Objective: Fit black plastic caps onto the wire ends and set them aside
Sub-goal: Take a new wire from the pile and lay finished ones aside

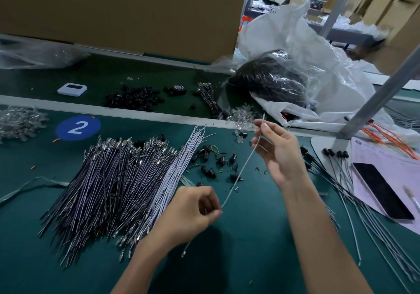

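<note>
Just now: one wire held, uncapped.
Nearest, the left hand point(193, 211) pinches the low part of a pale wire point(241, 170); the right hand point(280, 153) pinches its top, above the counter point(250, 248). Next, I judge, comes picking a black cap point(232, 158) from the loose ones beyond.

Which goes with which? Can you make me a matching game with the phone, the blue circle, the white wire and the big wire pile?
Things:
1. phone
2. blue circle
3. white wire
4. wire pile

Places or states:
A. held between the left hand and right hand
B. lying on the pink paper
C. marked with a white 2
D. heaped on the green mat

Pairs: 1-B, 2-C, 3-A, 4-D
</note>
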A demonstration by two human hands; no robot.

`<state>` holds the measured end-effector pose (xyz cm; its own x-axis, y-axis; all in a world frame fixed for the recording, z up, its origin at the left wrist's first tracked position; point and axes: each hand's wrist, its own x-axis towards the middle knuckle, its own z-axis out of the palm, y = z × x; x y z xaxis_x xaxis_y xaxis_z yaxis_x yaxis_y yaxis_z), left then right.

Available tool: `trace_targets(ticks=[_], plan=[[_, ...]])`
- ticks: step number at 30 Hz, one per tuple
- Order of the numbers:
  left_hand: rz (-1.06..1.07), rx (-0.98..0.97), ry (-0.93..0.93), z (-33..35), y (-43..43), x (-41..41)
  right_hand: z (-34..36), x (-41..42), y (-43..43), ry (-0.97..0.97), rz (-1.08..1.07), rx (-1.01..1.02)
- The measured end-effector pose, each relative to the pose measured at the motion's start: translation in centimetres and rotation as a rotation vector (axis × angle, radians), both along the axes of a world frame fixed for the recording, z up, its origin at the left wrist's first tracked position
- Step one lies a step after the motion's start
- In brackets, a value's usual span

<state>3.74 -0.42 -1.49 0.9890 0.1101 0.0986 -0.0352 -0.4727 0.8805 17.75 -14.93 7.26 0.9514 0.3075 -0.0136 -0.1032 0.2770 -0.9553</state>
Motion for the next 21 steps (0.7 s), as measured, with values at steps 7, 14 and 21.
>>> trace_targets(ticks=[7,14,21], plan=[[-0.159,-0.191,0.063,0.8,1.1,-0.4,-0.4,-0.5,-2.2,-0.138,-0.008,-0.065],[-0.18,-0.219,0.042,0.5,1.4,-0.3,-0.4,-0.7,-2.4,-0.185,-0.019,-0.083],[0.057,-0.149,0.082,0.8,3.0,-1.1,1.1,-0.5,-5.1,-0.147,-0.077,-0.02]])
